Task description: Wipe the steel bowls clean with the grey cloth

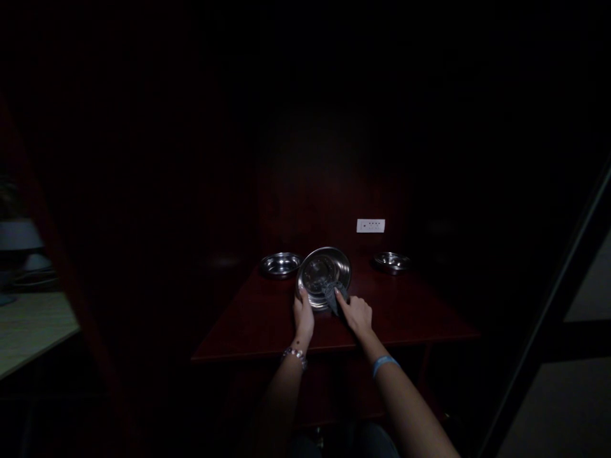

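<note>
The left hand point(304, 316) grips a tilted steel bowl point(319, 273) above the surface point(382, 318). The right hand's point(357, 313) fingers press a grey cloth point(336, 296) against it.

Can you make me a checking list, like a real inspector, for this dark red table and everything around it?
Surface: dark red, glossy table, dimly lit.
Things: round, shiny metal bowl, tilted up; dark grey cloth against its inside; two more shiny metal bowls, one at the left, one at the right.
Clutter: nothing seen.
Hands: left hand holds the tilted bowl; right hand presses the cloth.
Cables: none seen at the socket; elsewhere too dark to tell.
Surroundings: white rectangular wall socket; pale tabletop at far left.
</note>
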`<state>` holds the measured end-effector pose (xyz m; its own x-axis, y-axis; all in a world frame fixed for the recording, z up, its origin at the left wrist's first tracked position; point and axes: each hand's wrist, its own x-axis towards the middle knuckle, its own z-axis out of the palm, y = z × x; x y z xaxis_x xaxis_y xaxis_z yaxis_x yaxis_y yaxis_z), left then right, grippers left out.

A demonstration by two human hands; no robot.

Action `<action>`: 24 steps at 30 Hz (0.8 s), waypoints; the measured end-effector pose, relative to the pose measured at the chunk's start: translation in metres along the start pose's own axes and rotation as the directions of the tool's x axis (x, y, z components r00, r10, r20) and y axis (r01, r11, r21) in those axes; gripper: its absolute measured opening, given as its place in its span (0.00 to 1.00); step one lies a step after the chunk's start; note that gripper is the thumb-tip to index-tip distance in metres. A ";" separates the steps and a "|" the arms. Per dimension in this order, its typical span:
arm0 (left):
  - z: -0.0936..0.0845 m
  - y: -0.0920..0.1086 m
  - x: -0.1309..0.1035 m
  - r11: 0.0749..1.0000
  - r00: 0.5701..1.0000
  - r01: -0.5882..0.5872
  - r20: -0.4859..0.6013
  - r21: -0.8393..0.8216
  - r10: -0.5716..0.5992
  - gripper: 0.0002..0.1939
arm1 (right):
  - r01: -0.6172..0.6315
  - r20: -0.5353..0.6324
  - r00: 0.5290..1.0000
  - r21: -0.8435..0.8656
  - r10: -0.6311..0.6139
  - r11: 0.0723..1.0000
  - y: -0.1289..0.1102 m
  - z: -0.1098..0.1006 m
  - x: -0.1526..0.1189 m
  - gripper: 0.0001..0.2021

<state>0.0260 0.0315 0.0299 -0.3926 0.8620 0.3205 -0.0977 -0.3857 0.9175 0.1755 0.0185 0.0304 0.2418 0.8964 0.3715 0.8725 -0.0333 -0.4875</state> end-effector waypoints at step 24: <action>0.005 0.000 -0.003 1.000 0.973 -0.006 0.232 -0.015 0.009 0.22 | -0.119 0.185 0.980 0.841 -0.074 0.529 0.039 0.024 0.026 0.28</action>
<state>0.0316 0.0309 0.0301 -0.1709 0.9113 0.3746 -0.1093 -0.3954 0.9120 0.2054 0.0515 0.0026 0.0938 0.9627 0.2538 0.0755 0.2473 -0.9660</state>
